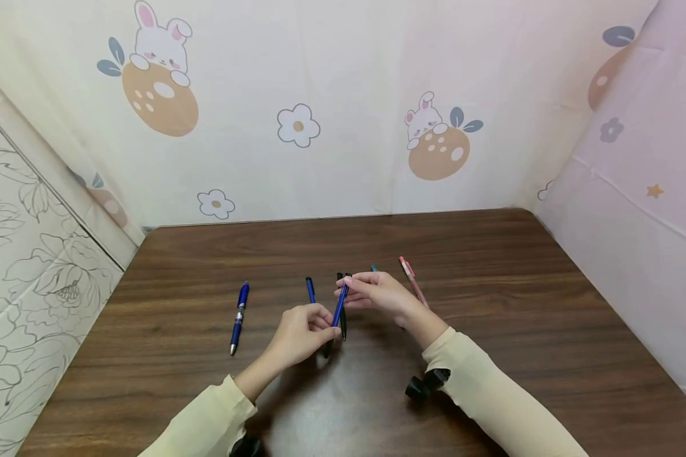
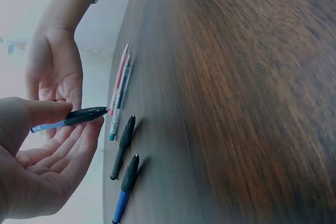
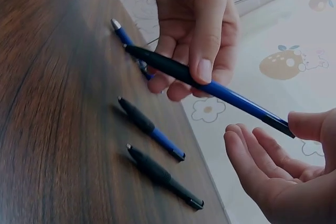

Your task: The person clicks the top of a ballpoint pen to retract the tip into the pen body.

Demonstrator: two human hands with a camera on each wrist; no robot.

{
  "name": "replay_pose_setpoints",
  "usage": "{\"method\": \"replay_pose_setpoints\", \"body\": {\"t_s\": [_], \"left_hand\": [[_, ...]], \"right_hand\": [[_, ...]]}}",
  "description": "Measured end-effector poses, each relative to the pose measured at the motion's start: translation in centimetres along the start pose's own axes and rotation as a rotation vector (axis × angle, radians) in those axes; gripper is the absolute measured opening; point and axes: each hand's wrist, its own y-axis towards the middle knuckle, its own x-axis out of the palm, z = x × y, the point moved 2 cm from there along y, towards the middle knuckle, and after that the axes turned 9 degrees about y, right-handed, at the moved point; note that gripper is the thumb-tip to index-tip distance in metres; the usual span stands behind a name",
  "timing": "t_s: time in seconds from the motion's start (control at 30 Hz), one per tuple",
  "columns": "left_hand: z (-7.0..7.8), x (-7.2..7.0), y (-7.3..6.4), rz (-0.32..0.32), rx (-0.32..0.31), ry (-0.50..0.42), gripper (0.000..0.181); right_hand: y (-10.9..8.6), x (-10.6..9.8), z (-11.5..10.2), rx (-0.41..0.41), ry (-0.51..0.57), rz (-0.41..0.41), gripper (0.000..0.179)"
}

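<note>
1 blue pen aloft over tabletop; left hand grip pinching it, right hand thumb at its end, fingers loose; likely clicking step, pressure unclear; next calls for steady left hold

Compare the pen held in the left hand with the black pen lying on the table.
Colour: the held pen has a blue barrel behind its black grip; the black pen is black on both.
Pose: the held pen is raised off the table, pinched by the left hand; the black pen lies on the tabletop, untouched.
Shared: slim shape, dark grip.
</note>
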Motion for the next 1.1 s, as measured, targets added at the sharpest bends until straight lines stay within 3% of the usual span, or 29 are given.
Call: {"method": "replay_pose_setpoints", "body": {"t_s": [0.37, 0.63, 0.8, 0.93, 1.1], "left_hand": [[0.3, 0.4, 0.5, -0.064, -0.029, -0.186, 0.018], [0.1, 0.9, 0.5, -0.2, -0.074, -0.479, 0.029], [0.0, 1.1, 0.4, -0.277, -0.086, -0.61, 0.034], [0.1, 1.2, 0.4, -0.283, -0.084, -0.64, 0.035], [0.2, 1.1, 0.3, -0.254, -0.069, -0.61, 0.033]], "right_hand": [[-0.1, -0.1, -0.7, 0.006, 0.21, -0.007, 0.047], [-0.3, -0.1, -1.0, 0.009, 0.238, -0.026, 0.048], [-0.5, 0.1, -1.4, 0.0, 0.237, -0.057, 0.05], [-0.7, 0.1, -1.7, -0.015, 0.255, -0.097, 0.051], [-1.0, 0.1, -2.1, 0.008, 0.351, -0.159, 0.054]]}}
